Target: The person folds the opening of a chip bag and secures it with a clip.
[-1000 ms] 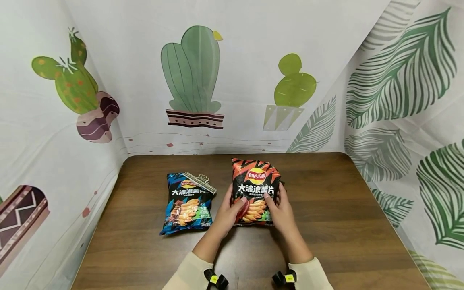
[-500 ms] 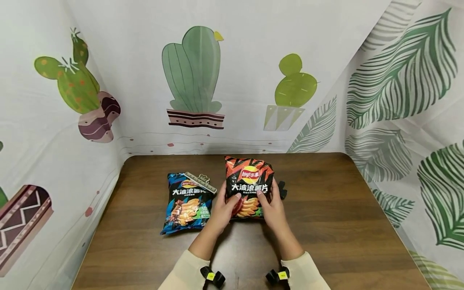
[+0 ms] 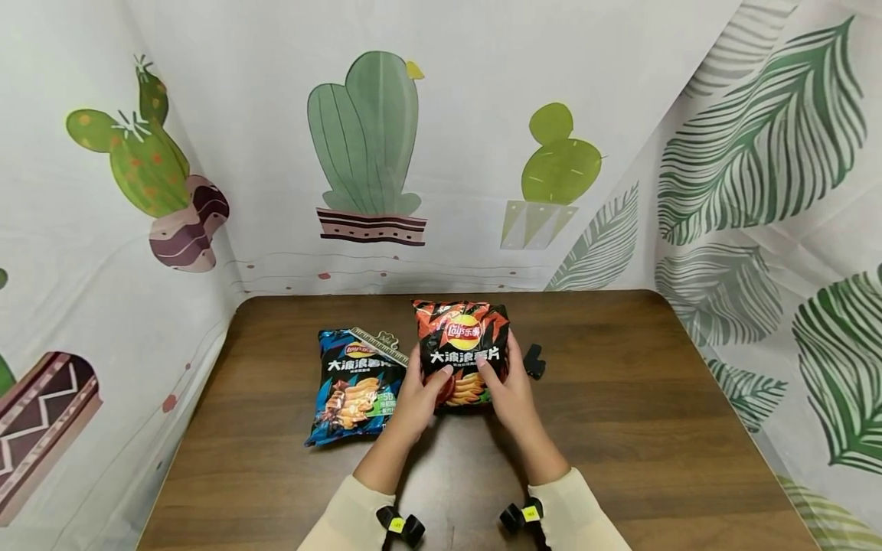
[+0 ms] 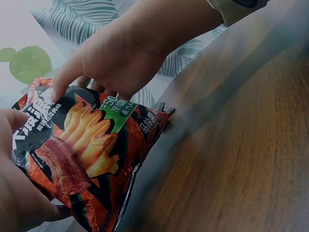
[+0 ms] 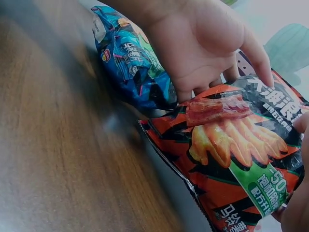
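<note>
A red and black bag of Lay's chips (image 3: 463, 352) is held between both hands at the middle of the table. My left hand (image 3: 418, 398) grips its left side, thumb on the front. On the opposite side my right hand (image 3: 511, 390) grips it the same way; the other fingers go behind the bag. Both wrist views show the bag's lower sealed edge raised over the table. Close by on the left lies a blue and black bag of Lay's chips (image 3: 354, 390), with a clip (image 3: 379, 344) patterned like piano keys across its top right corner.
A small black object (image 3: 534, 361) lies on the wooden table (image 3: 641, 413), just right of my right hand. White cloth (image 3: 468, 138) printed with cacti and leaves hangs behind the table and along its sides.
Both hands have carried the red chip bag leftward, closer to the blue one. The black object at the right, mostly hidden before, now shows. The blue bag stays where it was.
</note>
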Motion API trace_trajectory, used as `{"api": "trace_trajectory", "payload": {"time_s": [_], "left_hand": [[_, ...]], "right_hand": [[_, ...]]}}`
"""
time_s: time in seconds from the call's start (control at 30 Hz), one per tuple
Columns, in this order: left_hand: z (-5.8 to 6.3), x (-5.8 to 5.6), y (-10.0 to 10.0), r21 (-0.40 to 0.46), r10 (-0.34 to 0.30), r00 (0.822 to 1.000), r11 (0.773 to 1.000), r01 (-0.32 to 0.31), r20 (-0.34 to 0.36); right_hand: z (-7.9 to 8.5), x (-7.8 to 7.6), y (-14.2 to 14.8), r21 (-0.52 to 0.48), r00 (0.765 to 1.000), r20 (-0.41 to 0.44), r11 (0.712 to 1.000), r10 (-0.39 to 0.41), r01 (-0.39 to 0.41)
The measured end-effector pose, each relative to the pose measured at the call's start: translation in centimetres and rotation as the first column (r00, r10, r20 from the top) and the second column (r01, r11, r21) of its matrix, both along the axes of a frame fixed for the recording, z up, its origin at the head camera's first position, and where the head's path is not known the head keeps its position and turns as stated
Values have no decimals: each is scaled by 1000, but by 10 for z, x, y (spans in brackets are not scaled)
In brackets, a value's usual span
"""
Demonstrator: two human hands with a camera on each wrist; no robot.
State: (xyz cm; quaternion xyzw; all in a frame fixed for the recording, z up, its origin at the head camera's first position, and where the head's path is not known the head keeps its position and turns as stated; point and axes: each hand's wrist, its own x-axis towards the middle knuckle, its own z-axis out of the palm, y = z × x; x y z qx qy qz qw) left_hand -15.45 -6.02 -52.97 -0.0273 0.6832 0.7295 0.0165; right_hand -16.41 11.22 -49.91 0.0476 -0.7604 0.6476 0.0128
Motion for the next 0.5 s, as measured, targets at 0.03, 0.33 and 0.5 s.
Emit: {"api": "trace_trajectory", "payload": {"time_s": [0.03, 0.33, 0.5], "left_hand": [[0, 0, 0, 3, 1, 1000, 1000, -1, 2], [0, 1, -6, 13, 40, 999, 999, -40, -27], [2, 1, -8, 45, 50, 999, 998, -49, -13]], "right_hand": [[1, 0, -1, 4, 1000, 1, 1000, 2, -2], [-24, -13, 1, 13, 1000, -19, 1000, 5, -4], [-27, -12, 3, 54, 999, -25, 998, -23, 24]]}}
